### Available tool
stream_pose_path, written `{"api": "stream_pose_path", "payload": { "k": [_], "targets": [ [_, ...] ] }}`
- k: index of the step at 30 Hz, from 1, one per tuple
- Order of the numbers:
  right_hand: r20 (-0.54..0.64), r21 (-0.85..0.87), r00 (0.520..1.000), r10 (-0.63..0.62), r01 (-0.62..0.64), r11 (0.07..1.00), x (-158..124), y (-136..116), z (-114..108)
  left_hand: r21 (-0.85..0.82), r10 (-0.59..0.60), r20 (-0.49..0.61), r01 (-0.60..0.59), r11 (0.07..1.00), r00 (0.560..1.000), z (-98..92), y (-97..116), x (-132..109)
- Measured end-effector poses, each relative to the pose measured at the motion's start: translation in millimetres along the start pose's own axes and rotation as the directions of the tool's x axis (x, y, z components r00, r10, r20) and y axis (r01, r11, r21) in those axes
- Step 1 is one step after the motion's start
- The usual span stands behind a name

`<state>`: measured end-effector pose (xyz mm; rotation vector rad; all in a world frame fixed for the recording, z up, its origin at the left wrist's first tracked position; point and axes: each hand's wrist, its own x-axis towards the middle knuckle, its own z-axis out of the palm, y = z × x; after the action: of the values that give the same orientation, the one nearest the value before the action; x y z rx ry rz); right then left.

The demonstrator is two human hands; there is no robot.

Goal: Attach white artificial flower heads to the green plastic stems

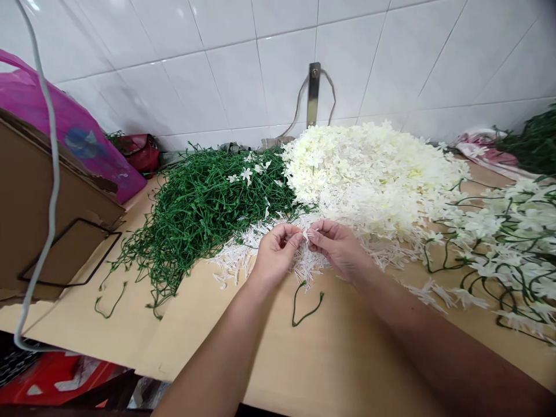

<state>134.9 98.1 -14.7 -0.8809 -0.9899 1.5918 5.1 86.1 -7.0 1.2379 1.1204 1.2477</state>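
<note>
My left hand [279, 248] and my right hand [334, 246] meet fingertip to fingertip over the table. Pinched between them is a small white artificial flower [306, 234], partly covered by the fingers. Just below lies one short green plastic stem [306, 313], bent in a V. Under and behind my hands spreads a heap of thin white stamens [234, 260]. A big pile of cream-white fabric blossoms [360, 156] rises behind my right hand. Behind my left hand sits a tangled pile of green stems [208, 202], with a few white blossoms on top.
Flowers joined to green stems [516, 237] cover the table's right side. A cardboard box [56, 214] and a pink plastic bag [78, 127] stand at the left, a grey cable [51, 145] hanging before them. Behind is a white tiled wall [234, 69] with a metal bracket [313, 92].
</note>
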Motion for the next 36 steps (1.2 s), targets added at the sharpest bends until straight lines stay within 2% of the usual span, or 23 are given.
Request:
{"api": "stream_pose_path", "payload": {
  "k": [4,8,11,13,15,16,19,22,25,28,31,34,36],
  "targets": [
    [0.006,0.008,1.000,-0.012,0.012,1.000,-2,0,2,0.008,0.035,0.048,-0.036,0.999,0.998,-1.2,-2,0],
    [0.074,-0.027,0.997,0.007,-0.005,1.000,-3,0,3,0.025,0.054,0.064,-0.055,0.998,0.996,-2.2,-5,1],
    [0.053,-0.065,0.998,-0.016,0.019,0.998,-4,-2,3,0.108,0.063,0.083,-0.072,0.992,0.995,-4.2,-4,1],
    [0.025,-0.087,0.999,-0.041,0.043,0.995,-8,-7,1,0.232,0.067,0.155,-0.102,0.967,0.986,-7.7,0,-2],
    [0.005,-0.103,0.998,-0.063,0.063,0.993,-14,-12,-2,0.446,0.043,0.240,-0.149,0.882,0.970,-12.6,7,-9],
    [-0.003,-0.109,0.998,-0.068,0.067,0.992,-19,-14,-5,0.565,0.012,0.269,-0.168,0.808,0.963,-15.1,10,-14],
    [-0.008,-0.136,0.998,-0.064,0.062,0.989,-35,-19,-14,0.808,-0.109,0.249,-0.144,0.571,0.962,-19.1,18,-35],
    [0.014,-0.138,0.999,-0.033,0.034,0.990,-48,-17,-20,0.897,-0.171,0.186,-0.097,0.430,0.968,-14.6,15,-52],
    [0.086,-0.066,0.995,0.053,-0.048,0.997,-56,-13,-18,0.914,-0.144,0.163,-0.095,0.395,0.976,-6.2,5,-58],
    [0.146,0.023,0.977,0.156,-0.161,0.987,-57,-8,-12,0.881,-0.101,0.172,-0.107,0.461,0.980,-4.1,-6,-56],
    [0.106,0.119,0.973,0.206,-0.218,0.969,-56,-3,-9,0.763,-0.083,0.120,-0.038,0.645,0.989,-10.9,-14,-52],
    [0.098,0.226,0.970,0.224,-0.241,0.944,-56,3,-5,0.490,-0.081,0.023,0.060,0.870,0.996,-19.6,-16,-49],
    [0.137,0.228,0.959,0.248,-0.274,0.934,-56,8,-1,0.290,-0.113,-0.009,0.111,0.951,0.994,-23.0,-14,-47]
  ]
}}
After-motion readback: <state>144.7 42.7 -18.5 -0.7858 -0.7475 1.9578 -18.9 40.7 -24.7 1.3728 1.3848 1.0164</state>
